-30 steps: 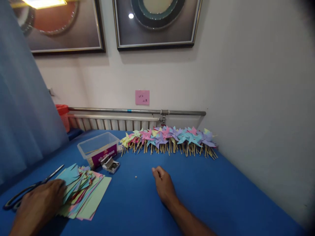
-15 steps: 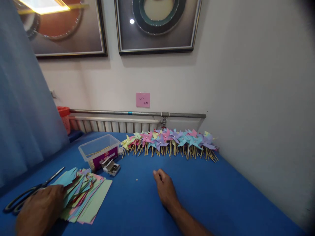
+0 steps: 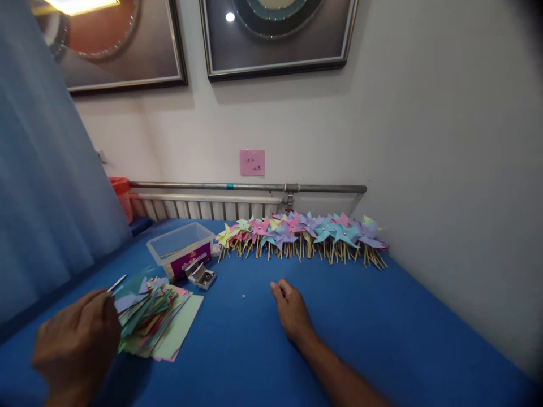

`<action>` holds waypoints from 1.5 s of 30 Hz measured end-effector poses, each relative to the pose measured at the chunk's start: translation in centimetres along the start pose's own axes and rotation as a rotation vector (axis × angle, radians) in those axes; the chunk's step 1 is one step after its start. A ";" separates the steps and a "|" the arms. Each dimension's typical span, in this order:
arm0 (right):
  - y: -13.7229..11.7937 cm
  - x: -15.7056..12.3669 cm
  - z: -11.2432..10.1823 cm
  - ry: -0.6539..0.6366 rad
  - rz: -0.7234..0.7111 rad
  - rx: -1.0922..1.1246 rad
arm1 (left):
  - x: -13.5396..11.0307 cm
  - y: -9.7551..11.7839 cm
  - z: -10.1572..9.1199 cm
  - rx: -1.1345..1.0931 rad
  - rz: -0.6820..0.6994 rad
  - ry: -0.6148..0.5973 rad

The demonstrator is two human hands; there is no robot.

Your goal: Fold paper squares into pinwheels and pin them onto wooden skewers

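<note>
At the left, my left hand [image 3: 78, 339] is blurred by motion, its fingers closed on a light-blue sheet of paper [image 3: 139, 279] that lifts off the pile. Under that sheet lies the fanned stack of coloured paper [image 3: 163, 322], with pieces in green, pink, purple and blue. Only a blade of the scissors [image 3: 117, 282] shows beyond my fingers; the handles are hidden. My right hand [image 3: 292, 311] rests on the blue table, fingers curled in and thumb against them, with nothing seen in it. Many paper pinwheels [image 3: 292, 229] on sticks lie in a row along the back.
A clear plastic tub [image 3: 180, 243] with sticks stands behind the paper stack. Beside it is a small open box of metal pins [image 3: 203, 278]. A tiny pale bit [image 3: 243, 296] lies mid-table. The wall bounds the right, a blue curtain [image 3: 46, 152] the left.
My left hand has risen from the stack, and the light-blue sheet has come up with it. The whole view has shifted slightly; my right hand keeps its curled pose.
</note>
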State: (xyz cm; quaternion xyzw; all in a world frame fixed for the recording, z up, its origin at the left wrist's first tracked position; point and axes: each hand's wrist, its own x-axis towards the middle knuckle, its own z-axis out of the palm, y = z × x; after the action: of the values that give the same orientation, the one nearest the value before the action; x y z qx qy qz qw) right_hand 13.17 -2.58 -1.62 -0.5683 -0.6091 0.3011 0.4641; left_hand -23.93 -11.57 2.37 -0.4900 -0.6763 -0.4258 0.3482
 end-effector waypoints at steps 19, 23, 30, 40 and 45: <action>-0.4 0.8 -0.6 -0.107 0.284 1.031 | -3.8 23.9 11.0 -1.532 -0.937 -1.091; -0.7 0.9 -0.4 -0.171 0.278 0.975 | -4.1 23.2 10.4 -1.479 -0.918 -1.083; -0.5 1.1 0.0 -0.121 0.293 0.916 | -3.4 23.2 10.0 -1.420 -0.911 -1.064; 0.0 1.0 0.2 -0.158 0.243 0.848 | -3.4 22.9 10.1 -1.354 -0.841 -1.014; 0.5 1.1 0.4 -0.151 0.249 0.806 | -3.3 23.0 9.8 -1.325 -0.855 -1.016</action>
State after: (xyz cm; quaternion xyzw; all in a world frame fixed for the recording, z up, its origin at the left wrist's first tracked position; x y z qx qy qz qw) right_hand 13.09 -1.38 -1.94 -0.3869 -0.4019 0.6096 0.5632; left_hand -1.44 -0.15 0.98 -0.4257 -0.4895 -0.5511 -0.5248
